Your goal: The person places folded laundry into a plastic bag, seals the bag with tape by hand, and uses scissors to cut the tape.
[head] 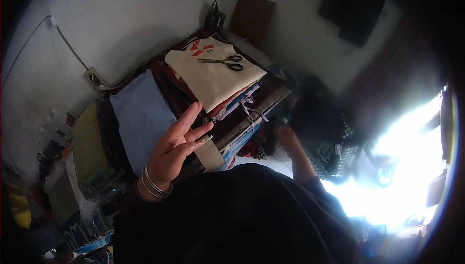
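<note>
My left hand (174,147), with metal bangles (152,184) at the wrist, is raised with its fingers apart and holds nothing. Below it lies a folded light blue cloth (141,111). To its upper right is a stack of folded fabrics with a cream cloth (214,78) on top. Black-handled scissors (221,61) and several small orange scraps (198,51) rest on the cream cloth. A tan card or pad (210,155) lies at the table's near edge. My right hand (289,140) hangs beyond the table, near a perforated basket; its fingers are too dark to make out.
A clothes iron (214,18) stands at the table's far corner, by a brown board (254,18). The perforated basket (343,155) with dark cloth is at the right. A power socket (94,78) with cables is on the left wall. Folded yellow fabric (87,144) lies at the left.
</note>
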`<state>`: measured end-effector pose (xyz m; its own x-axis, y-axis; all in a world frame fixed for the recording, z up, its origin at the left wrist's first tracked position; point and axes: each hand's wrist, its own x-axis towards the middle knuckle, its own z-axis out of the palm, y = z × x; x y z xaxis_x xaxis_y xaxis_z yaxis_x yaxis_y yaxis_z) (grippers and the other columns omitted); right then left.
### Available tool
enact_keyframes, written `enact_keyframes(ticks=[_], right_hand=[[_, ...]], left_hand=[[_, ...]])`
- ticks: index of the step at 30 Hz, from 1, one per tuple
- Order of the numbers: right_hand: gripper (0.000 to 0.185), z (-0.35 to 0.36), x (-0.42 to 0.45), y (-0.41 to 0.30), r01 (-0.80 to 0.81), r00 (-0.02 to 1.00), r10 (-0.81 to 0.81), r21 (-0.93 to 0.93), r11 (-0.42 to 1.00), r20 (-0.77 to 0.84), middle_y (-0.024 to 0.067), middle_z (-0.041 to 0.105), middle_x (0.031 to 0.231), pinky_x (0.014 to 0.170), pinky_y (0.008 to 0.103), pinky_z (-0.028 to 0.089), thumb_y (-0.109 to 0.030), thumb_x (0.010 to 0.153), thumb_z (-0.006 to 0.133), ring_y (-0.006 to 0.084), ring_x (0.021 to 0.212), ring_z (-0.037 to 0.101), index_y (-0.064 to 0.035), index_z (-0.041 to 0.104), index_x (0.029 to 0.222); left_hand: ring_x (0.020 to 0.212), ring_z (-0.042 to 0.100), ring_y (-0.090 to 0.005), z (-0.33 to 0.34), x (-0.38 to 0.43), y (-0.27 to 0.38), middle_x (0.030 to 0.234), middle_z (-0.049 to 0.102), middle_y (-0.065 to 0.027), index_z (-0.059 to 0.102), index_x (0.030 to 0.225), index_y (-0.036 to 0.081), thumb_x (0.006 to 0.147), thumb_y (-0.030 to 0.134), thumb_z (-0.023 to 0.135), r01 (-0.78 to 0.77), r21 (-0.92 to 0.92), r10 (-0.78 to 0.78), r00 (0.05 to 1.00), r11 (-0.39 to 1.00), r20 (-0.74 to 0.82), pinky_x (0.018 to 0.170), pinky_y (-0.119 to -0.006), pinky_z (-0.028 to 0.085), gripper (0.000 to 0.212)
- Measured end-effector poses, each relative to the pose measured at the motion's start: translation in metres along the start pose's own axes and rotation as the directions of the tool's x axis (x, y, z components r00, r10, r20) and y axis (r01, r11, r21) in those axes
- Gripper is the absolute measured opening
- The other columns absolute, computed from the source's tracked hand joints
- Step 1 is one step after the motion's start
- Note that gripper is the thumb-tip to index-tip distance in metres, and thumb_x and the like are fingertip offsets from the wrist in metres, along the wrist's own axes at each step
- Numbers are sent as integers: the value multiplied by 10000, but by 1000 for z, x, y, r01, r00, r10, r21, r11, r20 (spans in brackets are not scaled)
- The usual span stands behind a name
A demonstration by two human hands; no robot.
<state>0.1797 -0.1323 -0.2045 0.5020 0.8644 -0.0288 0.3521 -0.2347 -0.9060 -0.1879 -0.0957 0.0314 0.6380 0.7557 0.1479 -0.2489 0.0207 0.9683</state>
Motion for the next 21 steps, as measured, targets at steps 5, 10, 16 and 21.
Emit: enact_keyframes(ticks=[5, 10, 16, 21], right_hand=[[319, -1, -8, -32, -190, 972, 114, 403, 895, 206, 16, 492, 638, 486, 273, 352, -283, 980, 469, 111, 535, 452, -74, 530, 747], [384, -2, -6, -43, -229, 971, 188, 362, 904, 146, 10, 487, 589, 486, 269, 354, -328, 993, 456, 112, 540, 471, -58, 536, 733], [302, 2, -5, -24, -184, 971, 111, 364, 913, 213, 14, 572, 647, 516, 277, 428, -288, 933, 546, 113, 567, 526, -36, 598, 774], [167, -13, 10, 14, 175, 970, -100, -350, 920, 222, 99, 670, 761, 592, 319, 500, -198, 854, 599, 200, 709, 648, -81, 680, 940]], left_hand=[[1341, 377, -312, -4, -6, -5, 1545, 156, -198, 174, 1480, -8, 836, -97, 393, -98, -101, 98, 995, 990, -9, 1069, -390, 351, 686], [1333, 391, -302, -3, -10, -1, 1542, 162, -202, 175, 1478, -13, 834, -100, 384, -77, 2, 77, 996, 997, -37, 1065, -380, 358, 683], [1328, 396, -309, -7, -15, -4, 1543, 159, -204, 171, 1479, -12, 843, -90, 404, -93, -22, 92, 996, 995, -21, 1062, -380, 360, 682], [1354, 349, -322, -4, -19, 1, 1538, 149, -219, 169, 1471, -31, 848, -89, 402, -69, -28, 68, 997, 997, -48, 1093, -416, 334, 668]])
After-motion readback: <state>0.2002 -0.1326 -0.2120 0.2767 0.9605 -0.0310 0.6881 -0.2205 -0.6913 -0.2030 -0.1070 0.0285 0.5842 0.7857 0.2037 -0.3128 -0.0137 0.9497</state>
